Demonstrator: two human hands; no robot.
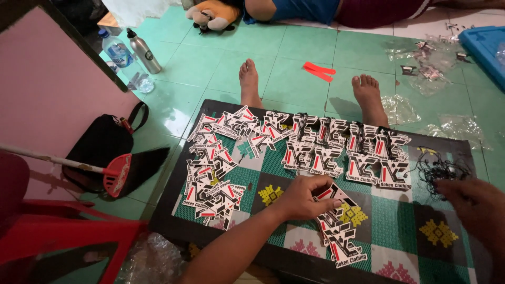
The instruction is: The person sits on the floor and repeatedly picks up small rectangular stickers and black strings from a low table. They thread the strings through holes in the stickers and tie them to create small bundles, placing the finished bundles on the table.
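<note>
Left hand (304, 197) rests low over a checkered green, black and white mat (400, 221) that covers a low dark table, fingers curled, thumb and fingertips pinching the top edge of a die-cut black, white and red paper tag (330, 193). That tag sits at the far end of a short overlapping column of the same tags (342, 236), which runs toward the near edge of the mat, right of the forearm. Right hand (471, 202) comes in from the right edge, blurred, fingers bent and loosely gathered just beside a tangle of thin black strings (439, 169) on the mat; whether it actually pinches a string cannot be told. Far side of the mat: a row of the same tags, laid overlapping (342, 150), spans from the middle to the right. Left part of the mat: a loose heap of more tags (213, 168), unsorted, some tilted. Beyond the far edge, two bare feet (368, 97) of the person rest on a green tiled floor (294, 58). On the floor further off: a red strip (318, 70), crumpled clear plastic bags (428, 66), a blue plastic tray (486, 47) at far right. Far left: a clear plastic water bottle (118, 52) and a grey metal bottle (143, 51), upright, near each other. Left of the table: a black bag (100, 144), a red-headed tool on a pale handle (117, 175) across it, and a red plastic chair (68, 231) at near left.
</note>
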